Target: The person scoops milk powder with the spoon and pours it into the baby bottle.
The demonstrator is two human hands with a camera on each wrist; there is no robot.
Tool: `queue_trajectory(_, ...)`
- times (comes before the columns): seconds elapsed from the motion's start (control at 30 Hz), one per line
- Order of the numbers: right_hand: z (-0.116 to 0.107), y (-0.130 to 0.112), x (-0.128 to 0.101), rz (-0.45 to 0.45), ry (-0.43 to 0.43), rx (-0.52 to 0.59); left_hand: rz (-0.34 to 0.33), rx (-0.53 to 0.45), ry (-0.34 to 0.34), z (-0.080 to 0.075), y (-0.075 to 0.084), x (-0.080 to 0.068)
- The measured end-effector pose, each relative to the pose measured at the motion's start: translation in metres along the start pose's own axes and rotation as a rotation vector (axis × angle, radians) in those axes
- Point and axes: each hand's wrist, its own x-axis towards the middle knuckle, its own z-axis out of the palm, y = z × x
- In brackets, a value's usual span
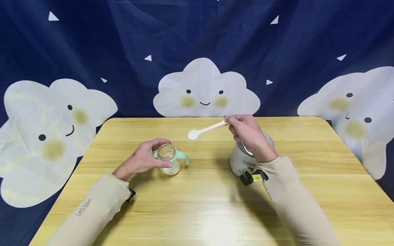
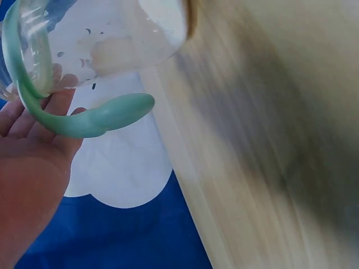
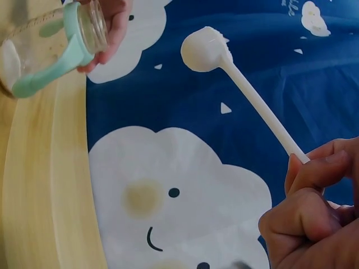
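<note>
My left hand (image 1: 142, 159) holds a clear baby bottle (image 1: 171, 168), thumb and fingers on either side below its uncapped mouth. Mint-green handles (image 2: 76, 124) curve from the bottle, and some white powder lies at its base in the right wrist view. On the right, my right hand (image 1: 247, 134) pinches the end of a white measuring scoop (image 1: 211, 128). The scoop's bowl (image 3: 203, 51) is heaped with white powder and hangs in the air, to the right of the bottle and above its level. Below the right hand stands an uncovered milk powder can (image 1: 239, 162), its mouth partly hidden by that hand.
A light wooden table (image 1: 191, 205) carries the bottle and the can. Behind it hangs a dark blue cloth (image 1: 132, 41) printed with smiling white clouds. Black straps and a small device (image 1: 246, 178) sit at the right wrist, close to the can.
</note>
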Motion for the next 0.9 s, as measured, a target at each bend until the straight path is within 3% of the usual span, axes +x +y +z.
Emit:
queue_trajectory(0.43, 0.026, 0.002, 0.004, 0.032, -0.018, -0.036, -0.066, -0.023, 0.021, 0.004, -0.005, -0.002)
queue_trajectory(0.9, 0.05, 0.008, 0.006, 0.069, -0.034, -0.071, -0.052, -0.014, 0.054, 0.007, -0.011, -0.002)
